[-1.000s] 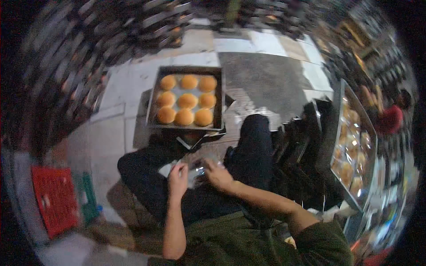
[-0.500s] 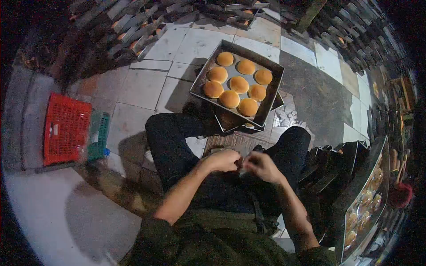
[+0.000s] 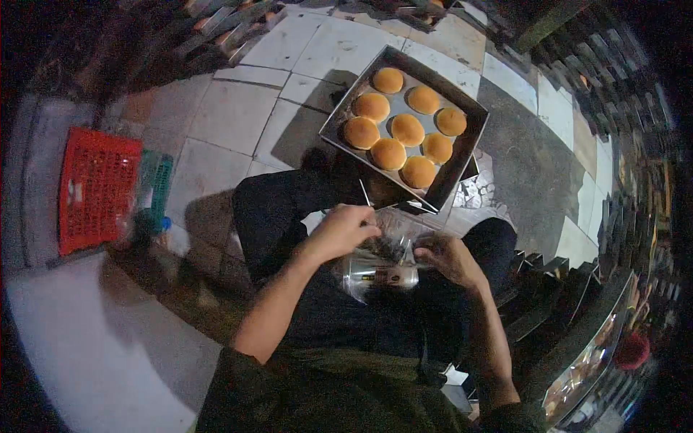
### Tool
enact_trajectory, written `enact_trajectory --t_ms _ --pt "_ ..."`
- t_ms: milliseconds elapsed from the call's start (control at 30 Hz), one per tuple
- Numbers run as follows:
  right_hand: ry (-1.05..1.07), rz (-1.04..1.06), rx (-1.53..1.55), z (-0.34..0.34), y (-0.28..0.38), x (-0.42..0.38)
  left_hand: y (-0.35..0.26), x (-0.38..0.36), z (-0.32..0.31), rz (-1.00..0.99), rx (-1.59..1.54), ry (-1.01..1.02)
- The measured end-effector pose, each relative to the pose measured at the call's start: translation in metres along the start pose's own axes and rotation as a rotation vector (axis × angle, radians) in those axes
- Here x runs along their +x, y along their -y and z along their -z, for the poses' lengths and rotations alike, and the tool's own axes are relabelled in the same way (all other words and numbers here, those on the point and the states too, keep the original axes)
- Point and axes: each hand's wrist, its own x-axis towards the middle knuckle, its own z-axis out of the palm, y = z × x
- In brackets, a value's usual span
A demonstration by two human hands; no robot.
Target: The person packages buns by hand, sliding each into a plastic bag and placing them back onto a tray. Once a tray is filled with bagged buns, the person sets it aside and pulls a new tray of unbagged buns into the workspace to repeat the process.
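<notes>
Between my two hands a clear plastic bag (image 3: 386, 270) with a printed label hangs spread out above my lap. My left hand (image 3: 346, 232) pinches its upper left edge, fingers closed. At its upper right edge, my right hand (image 3: 446, 258) is closed on the plastic. Just beyond my hands, a square metal tray (image 3: 474, 133) holds several round golden buns (image 3: 408, 130), resting on top of another tray that is mostly hidden.
A red plastic crate (image 3: 97, 191) and a green crate (image 3: 153, 191) stand at the left. Stacked dark trays (image 3: 552, 289) line the right side, beside a tray of wrapped items (image 3: 585, 364). More stacks stand at the back.
My hands have moved apart, and the clear bag now shows opened out between them. The view has shifted, so the bun tray appears higher and farther right.
</notes>
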Motion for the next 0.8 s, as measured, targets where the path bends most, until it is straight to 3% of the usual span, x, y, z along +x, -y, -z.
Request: enact_trajectory --t_ms 33,67,100,133,200,267,333,533,567,700,800 --pt "-0.181 0.080 0.171 -0.010 0.006 0.001 0.003 0.003 -0.009 0.012 -0.052 0.139" --pt "-0.363 0.158 0.343 -0.017 0.008 -0.002 0.005 0.002 -0.021 -0.117 0.022 0.172" --pt "-0.477 0.250 -0.009 -0.030 -0.011 0.008 0.001 0.003 -0.026 -0.182 0.079 0.194" --pt "-0.477 0.249 -0.003 -0.037 -0.027 0.005 -0.003 0.002 -0.031 -0.249 0.140 0.222" --pt "-0.045 0.087 0.201 -0.040 -0.025 0.000 -0.008 0.003 -0.042 -0.235 0.200 0.273" --pt "-0.072 0.078 0.053 -0.051 -0.024 -0.006 -0.012 0.006 -0.046 -0.236 0.269 0.314" --pt "-0.203 0.162 0.175 -0.069 -0.025 -0.014 -0.010 0.005 -0.043 -0.225 0.466 0.281" --pt "-0.283 0.088 0.128 -0.077 -0.032 -0.009 -0.042 0.008 -0.003 -0.297 0.545 0.065" --pt "-0.211 -0.105 0.084 -0.068 -0.016 -0.010 -0.052 0.007 0.011 -0.247 0.579 0.042" --pt "-0.187 -0.007 0.133 -0.084 -0.046 -0.009 -0.058 0.001 0.060 -0.149 0.547 -0.297" --pt "-0.189 0.136 -0.071 -0.100 -0.053 -0.013 -0.062 -0.014 0.081 -0.116 0.399 -0.500"
